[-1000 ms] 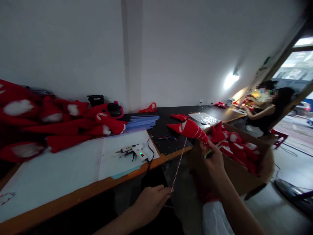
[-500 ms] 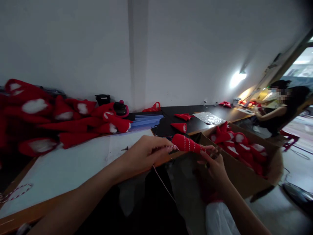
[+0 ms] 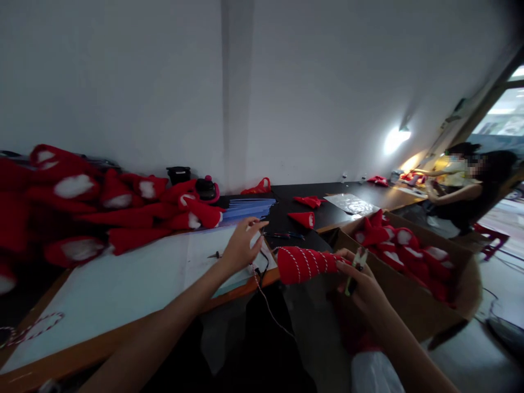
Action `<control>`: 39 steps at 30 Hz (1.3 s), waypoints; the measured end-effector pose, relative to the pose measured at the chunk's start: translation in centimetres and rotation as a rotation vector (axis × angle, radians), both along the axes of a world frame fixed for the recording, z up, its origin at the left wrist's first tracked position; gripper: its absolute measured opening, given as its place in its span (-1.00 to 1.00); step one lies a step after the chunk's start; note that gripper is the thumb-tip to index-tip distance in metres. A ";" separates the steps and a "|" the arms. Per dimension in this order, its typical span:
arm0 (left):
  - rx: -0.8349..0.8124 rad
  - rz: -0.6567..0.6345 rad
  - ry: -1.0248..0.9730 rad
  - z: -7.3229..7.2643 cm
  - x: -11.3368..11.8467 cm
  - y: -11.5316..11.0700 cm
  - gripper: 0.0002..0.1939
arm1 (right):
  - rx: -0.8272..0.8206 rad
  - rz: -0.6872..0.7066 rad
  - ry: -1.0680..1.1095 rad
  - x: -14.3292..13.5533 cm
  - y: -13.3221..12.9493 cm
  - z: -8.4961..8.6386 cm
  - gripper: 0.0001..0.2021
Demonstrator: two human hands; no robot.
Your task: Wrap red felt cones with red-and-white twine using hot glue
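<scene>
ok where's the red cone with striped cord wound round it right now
In the head view, the red cone is just right of and below centre, its narrow end in the right hand and its wide end towards the left hand.

Held cone point(image 3: 298, 265): red ground, crossed by diagonal red-and-white lines. Cord point(image 3: 268, 307): red and white, in alternating flecks. Cord loop point(image 3: 59, 315) at far left: same red-and-white stripe. Piled cones point(image 3: 131, 213): solid red, white at the open ends. Sheet point(image 3: 139, 286): white, faintly marked. Strips point(image 3: 250, 209): blue-violet. Desk point(image 3: 286, 192): black top, orange-brown edge. Box point(image 3: 469, 278): brown; boxed cones point(image 3: 413, 266) red with white patches. Wall point(image 3: 123, 82): grey, one darker vertical band. Stool point(image 3: 491, 239): red.
</scene>
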State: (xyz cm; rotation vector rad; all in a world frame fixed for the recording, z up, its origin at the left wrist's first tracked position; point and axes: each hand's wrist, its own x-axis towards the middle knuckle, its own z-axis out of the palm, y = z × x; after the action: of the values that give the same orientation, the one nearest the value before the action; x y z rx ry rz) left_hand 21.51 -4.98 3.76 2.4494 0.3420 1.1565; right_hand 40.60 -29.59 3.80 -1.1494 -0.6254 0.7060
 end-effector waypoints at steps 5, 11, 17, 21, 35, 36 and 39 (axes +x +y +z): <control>0.134 -0.245 -0.113 -2.8 -1.8 -4.8 -0.43 | -0.017 -0.019 0.062 -0.8 2.0 0.5 -0.68; -0.577 -0.080 -0.421 -5.0 -1.3 -4.6 -0.79 | 0.073 0.065 0.056 -2.6 6.3 0.7 -0.56; -1.006 -0.065 -0.662 -6.7 -2.2 -5.1 -0.74 | 0.182 0.140 -0.064 -6.1 10.3 -1.3 -0.53; -1.059 -0.073 -0.676 -7.2 -3.0 -5.6 -0.69 | 0.183 0.167 -0.004 -8.0 11.9 -2.0 -0.59; -1.027 -0.058 -0.706 -8.4 -4.4 -5.7 -0.70 | 0.118 0.145 -0.067 -8.9 13.4 -0.8 -0.64; -1.027 -0.057 -0.713 -8.5 -4.3 -5.7 -0.70 | 0.117 0.137 -0.082 -8.9 13.5 -0.9 -0.65; -1.012 -0.037 -0.715 -8.6 -4.3 -5.7 -0.69 | 0.123 0.106 -0.117 -8.9 13.7 -1.1 -0.67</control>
State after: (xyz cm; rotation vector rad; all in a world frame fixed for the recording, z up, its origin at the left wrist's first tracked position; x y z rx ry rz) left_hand 17.18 -10.68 -4.87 1.1020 0.4875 1.3049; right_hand 31.69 -15.93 2.74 -1.0544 -0.8226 0.6842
